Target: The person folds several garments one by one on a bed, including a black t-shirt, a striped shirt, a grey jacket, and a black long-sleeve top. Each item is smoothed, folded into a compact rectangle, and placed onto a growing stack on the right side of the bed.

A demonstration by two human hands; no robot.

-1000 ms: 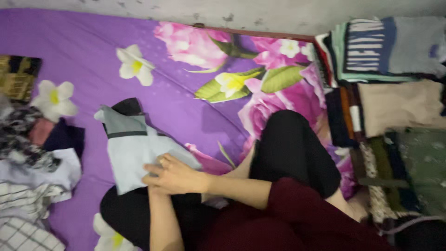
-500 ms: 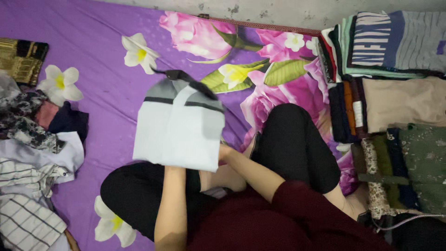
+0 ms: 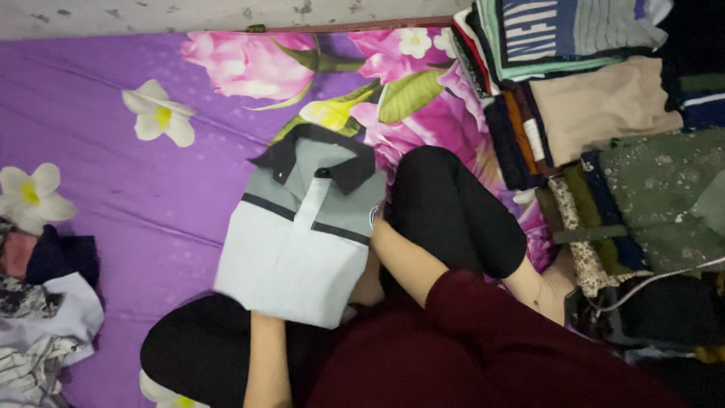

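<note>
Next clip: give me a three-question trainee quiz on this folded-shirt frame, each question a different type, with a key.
1. True or false: the folded polo shirt has a black collar.
2. Multiple choice: the stacks of folded clothes lie on which side of the picture? A) left B) right C) bottom centre
3. Fill in: the bedsheet is mostly ____ with printed flowers.

Key
1. True; the collar is black, above a grey band and a pale lower part.
2. B; the loose unfolded clothes lie at the left edge.
3. Purple. Both hands are hidden behind the shirt, with only the forearms showing.
</note>
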